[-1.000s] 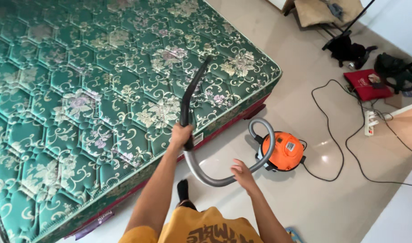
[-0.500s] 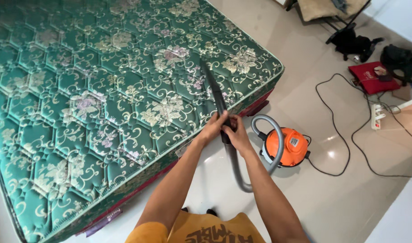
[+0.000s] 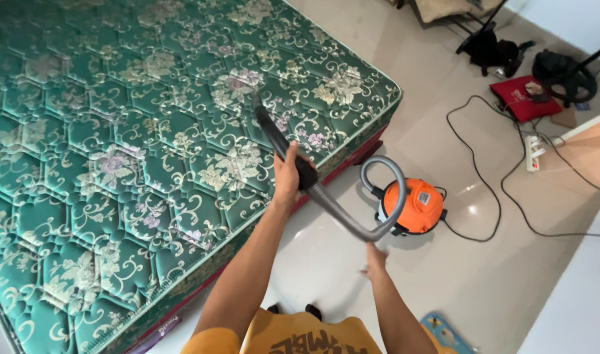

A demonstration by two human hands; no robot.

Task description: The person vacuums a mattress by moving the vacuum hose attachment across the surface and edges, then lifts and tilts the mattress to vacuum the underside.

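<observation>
**Wand Held Over Mattress Corner**

The left hand (image 3: 288, 176) was wrapped around the black wand (image 3: 280, 145) at its lower end, where the wand joined the grey hose (image 3: 352, 223). The grip was closed, fingers curled round the tube. The wand rose up and to the left from the hand, its tip over the green quilted mattress (image 3: 116, 131) near the front corner. Whether the tip touched the fabric could not be told.

The right hand (image 3: 376, 257) sat lower, just under the low bend of the hose. It was blurred; whether it was spread or gripping could not be told, nor whether it touched the hose.

From the left hand the hose ran down to the right, then looped up and over into the orange canister (image 3: 414, 206). The canister stood on the pale tiled floor (image 3: 483, 282), just off the mattress corner.

A black cable (image 3: 474, 170) trailed from the canister across the floor toward a white power strip (image 3: 531, 152) near the wall. A red flat item (image 3: 521, 98) and dark bags (image 3: 562, 72) lay beyond it, well apart from the hands.
</observation>
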